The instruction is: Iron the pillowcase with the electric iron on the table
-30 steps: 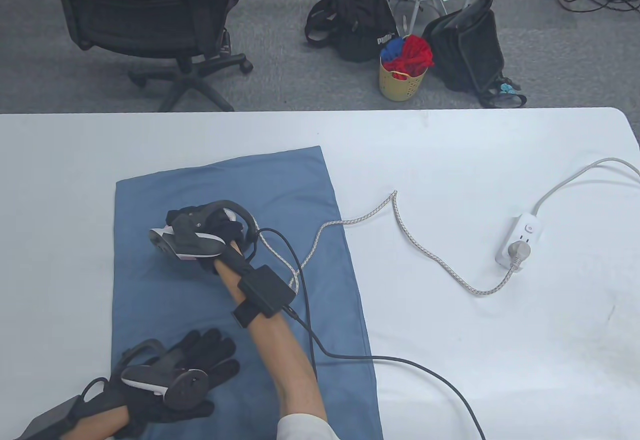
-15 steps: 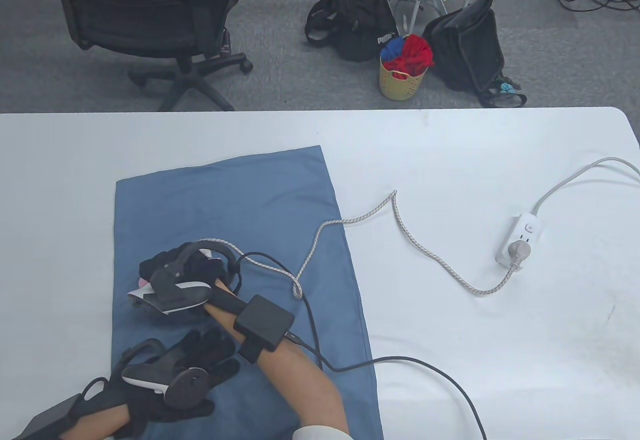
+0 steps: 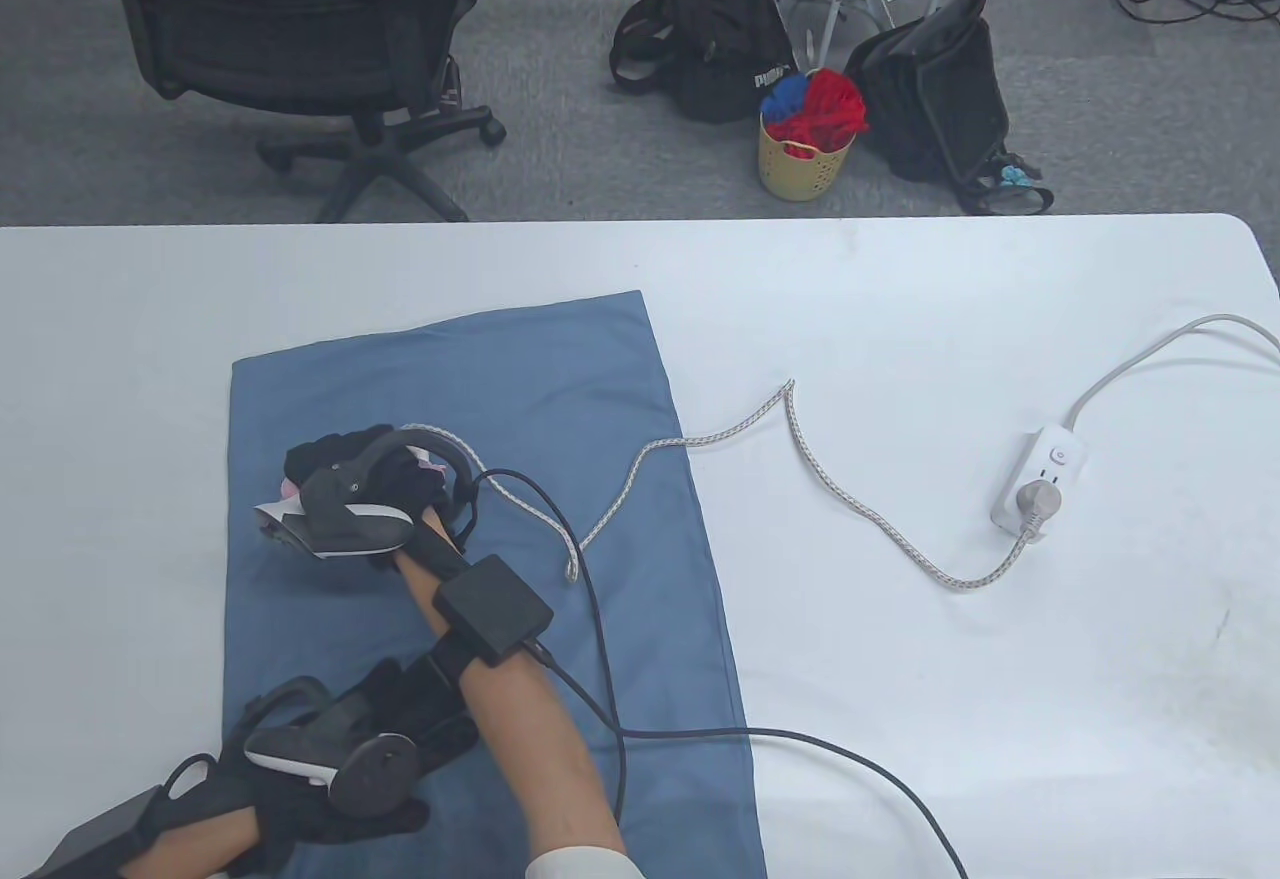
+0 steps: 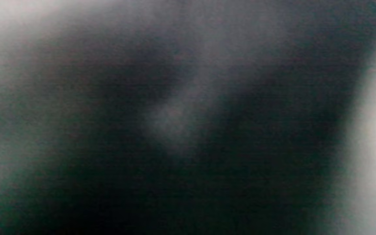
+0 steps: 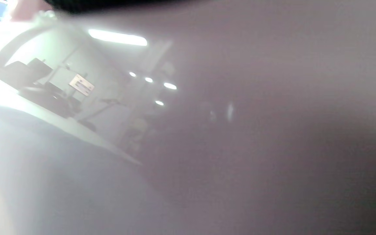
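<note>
Gripping the iron (image 3: pixel 285 524) in your right hand (image 3: pixel 365 489) while your flat left hand (image 3: pixel 400 719) pins the pillowcase (image 3: pixel 560 389), you risk running over the looped cord (image 3: pixel 560 539).

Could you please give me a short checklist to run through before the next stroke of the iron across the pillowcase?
1. Right hand grips the iron: ok.
2. Left hand lies flat on the near end of the pillowcase, pinning it: ok.
3. Plug sits in the power strip: ok.
4. Iron cord has slack: ok, but a loop lies on the cloth beside the iron.
5. Iron hot and switched on: cannot tell.
6. Creases left under the hands: cannot tell; both wrist views are blurred.
</note>
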`<state>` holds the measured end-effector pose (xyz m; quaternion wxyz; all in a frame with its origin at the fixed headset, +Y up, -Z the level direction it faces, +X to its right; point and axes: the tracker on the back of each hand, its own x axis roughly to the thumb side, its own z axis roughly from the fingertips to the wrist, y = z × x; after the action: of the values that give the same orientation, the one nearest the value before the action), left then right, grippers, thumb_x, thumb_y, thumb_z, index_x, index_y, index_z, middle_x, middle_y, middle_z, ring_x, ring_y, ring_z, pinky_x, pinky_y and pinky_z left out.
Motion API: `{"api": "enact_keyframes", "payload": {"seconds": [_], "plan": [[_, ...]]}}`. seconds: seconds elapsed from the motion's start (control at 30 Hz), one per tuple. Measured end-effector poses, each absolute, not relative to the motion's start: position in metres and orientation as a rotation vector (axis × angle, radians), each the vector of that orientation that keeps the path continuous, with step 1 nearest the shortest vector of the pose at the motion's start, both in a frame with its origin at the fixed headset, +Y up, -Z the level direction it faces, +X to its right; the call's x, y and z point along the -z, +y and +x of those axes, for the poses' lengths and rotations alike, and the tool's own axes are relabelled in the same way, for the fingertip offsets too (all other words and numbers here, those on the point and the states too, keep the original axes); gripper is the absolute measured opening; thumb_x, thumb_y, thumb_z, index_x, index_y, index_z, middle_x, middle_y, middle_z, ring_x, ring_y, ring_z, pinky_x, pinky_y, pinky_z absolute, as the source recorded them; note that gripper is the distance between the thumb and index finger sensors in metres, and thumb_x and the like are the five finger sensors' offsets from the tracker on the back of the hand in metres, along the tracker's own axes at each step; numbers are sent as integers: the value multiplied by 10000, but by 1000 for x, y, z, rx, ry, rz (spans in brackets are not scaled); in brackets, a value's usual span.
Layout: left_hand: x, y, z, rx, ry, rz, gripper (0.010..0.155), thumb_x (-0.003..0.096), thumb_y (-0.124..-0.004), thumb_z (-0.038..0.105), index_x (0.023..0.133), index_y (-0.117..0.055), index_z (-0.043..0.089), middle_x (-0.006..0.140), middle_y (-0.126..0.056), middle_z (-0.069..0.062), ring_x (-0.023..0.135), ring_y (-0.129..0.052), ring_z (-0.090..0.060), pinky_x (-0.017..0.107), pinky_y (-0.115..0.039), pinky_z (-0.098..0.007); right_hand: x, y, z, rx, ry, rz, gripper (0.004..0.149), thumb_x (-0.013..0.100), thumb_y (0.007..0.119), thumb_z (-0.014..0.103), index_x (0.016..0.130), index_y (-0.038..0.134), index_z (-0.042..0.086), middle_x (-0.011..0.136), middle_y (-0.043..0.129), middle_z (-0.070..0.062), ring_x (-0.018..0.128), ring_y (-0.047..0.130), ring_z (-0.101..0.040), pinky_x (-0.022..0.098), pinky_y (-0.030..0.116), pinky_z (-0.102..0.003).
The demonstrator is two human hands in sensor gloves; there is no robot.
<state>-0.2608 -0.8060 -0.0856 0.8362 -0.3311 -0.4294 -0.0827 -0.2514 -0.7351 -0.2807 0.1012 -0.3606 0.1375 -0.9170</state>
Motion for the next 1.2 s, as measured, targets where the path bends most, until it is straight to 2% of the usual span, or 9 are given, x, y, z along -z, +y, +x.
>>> {"api": "enact_keyframes", "payload": {"seconds": [0.5, 0.6, 0.63, 0.7, 0.77, 0.87, 1.0, 1.07, 1.2], "plan": [[86, -806, -261, 174, -909, -703, 773, 495, -411, 650, 985, 130, 395, 1071, 294, -13, 966, 241, -371, 709, 58, -570, 306, -737, -255, 2686, 460, -990, 391, 479, 713, 386, 843, 747, 246, 518, 883, 42, 347, 962, -116, 474, 808, -431], [86, -806, -261, 172, -909, -706, 774, 494, -413, 650, 985, 129, 397, 1070, 295, -12, 965, 242, -370, 708, 59, -571, 307, -733, -255, 2690, 419, -990, 396, 461, 718, 401, 828, 758, 259, 502, 891, 58, 329, 971, -101, 460, 823, -412], [86, -806, -261, 172, -909, -704, 774, 494, -413, 650, 985, 129, 397, 1071, 293, -11, 966, 241, -369, 709, 58, -570, 307, -729, -257, 2687, 334, -966, 400, 462, 716, 405, 832, 758, 258, 505, 894, 60, 328, 980, -93, 455, 834, -407], [86, -806, -261, 172, -908, -704, 775, 494, -414, 650, 986, 128, 396, 1072, 292, -12, 966, 240, -370, 709, 57, -570, 301, -719, -260, 2675, 197, -996, 389, 443, 756, 386, 798, 809, 234, 486, 928, 32, 298, 1007, -112, 411, 847, -426], [86, -806, -261, 171, -908, -705, 774, 494, -415, 650, 986, 127, 398, 1072, 292, -10, 966, 239, -369, 709, 57, -569, 285, -704, -262, 2654, 252, -1086, 390, 438, 753, 397, 784, 823, 231, 446, 925, 52, 239, 983, -82, 362, 861, -398], [86, -806, -261, 173, -908, -703, 773, 495, -413, 649, 986, 128, 395, 1072, 291, -13, 967, 239, -369, 710, 56, -570, 247, -694, -267, 2587, 278, -1285, 392, 443, 740, 403, 795, 808, 246, 449, 917, 59, 241, 975, -76, 360, 861, -394], [86, -806, -261, 178, -905, -701, 774, 494, -413, 650, 986, 127, 395, 1072, 290, -14, 967, 236, -372, 711, 54, -571, 224, -721, -275, 2548, 200, -1388, 397, 442, 736, 410, 795, 812, 245, 443, 923, 61, 235, 981, -75, 357, 863, -398], [86, -806, -261, 183, -904, -700, 775, 493, -412, 651, 986, 128, 394, 1073, 290, -16, 969, 234, -373, 713, 50, -573, 220, -729, -276, 2556, 391, -1401, 386, 449, 738, 397, 796, 807, 242, 413, 901, 55, 201, 946, -80, 337, 860, -386], [86, -806, -261, 174, -907, -704, 776, 493, -414, 652, 985, 129, 397, 1071, 294, -12, 965, 240, -371, 709, 56, -571, 231, -731, -278, 2561, 375, -1369, 386, 463, 729, 394, 812, 790, 239, 418, 888, 57, 204, 933, -80, 338, 852, -383]]}}
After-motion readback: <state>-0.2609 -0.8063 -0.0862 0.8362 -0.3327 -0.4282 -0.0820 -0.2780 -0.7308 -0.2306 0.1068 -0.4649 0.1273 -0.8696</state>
